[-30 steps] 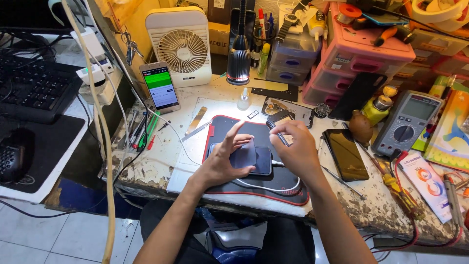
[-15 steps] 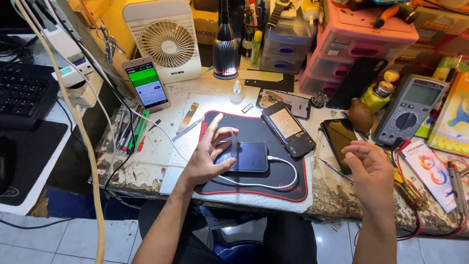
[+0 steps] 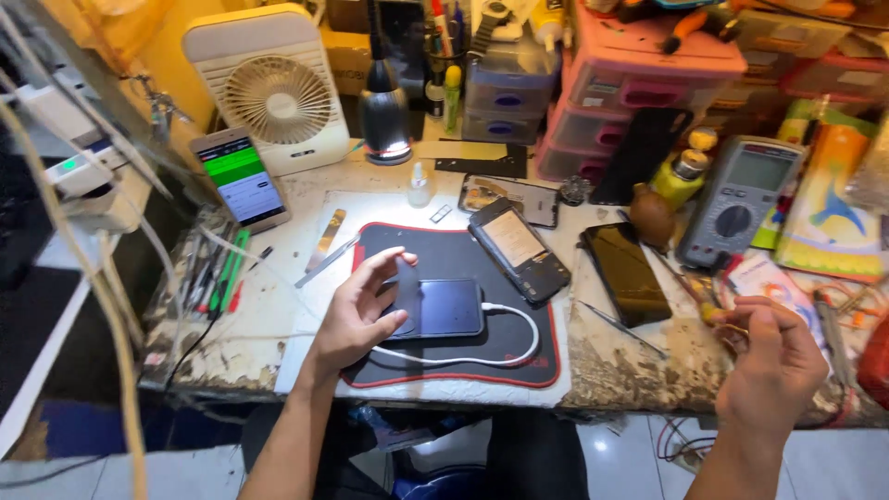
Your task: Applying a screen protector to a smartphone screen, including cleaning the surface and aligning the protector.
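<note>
While my left hand (image 3: 356,315) rests on the black work mat (image 3: 444,255) near the front edge of the bench (image 3: 278,306), its fingers are spread and loosely curled, and they touch the left end of a dark smartphone (image 3: 443,308) without closing around it. That phone lies flat, screen up, in the middle of the mat, and a white cable (image 3: 519,347) plugs into its right end and loops back along the mat's front border. My right hand (image 3: 769,366) hovers off the front right corner of the bench, well apart from the phone, with its fingers bent inward in a loose half-fist; I cannot tell whether it pinches anything small.

Just behind the phone, at the mat's back right corner, a second handset (image 3: 519,252) lies tilted with its back opened. A dark phone (image 3: 625,273) with a glossy screen lies beside it on the bare bench, to the right of the mat. Farther right stands a grey multimeter (image 3: 741,199). Toward the back left corner, a lit phone (image 3: 241,181) leans in front of a white desk fan (image 3: 278,93). A small lamp (image 3: 386,116) shines down at the back edge, with a little dropper bottle (image 3: 419,185) near it. Metal tweezers (image 3: 326,262) lie just left of the mat.
</note>
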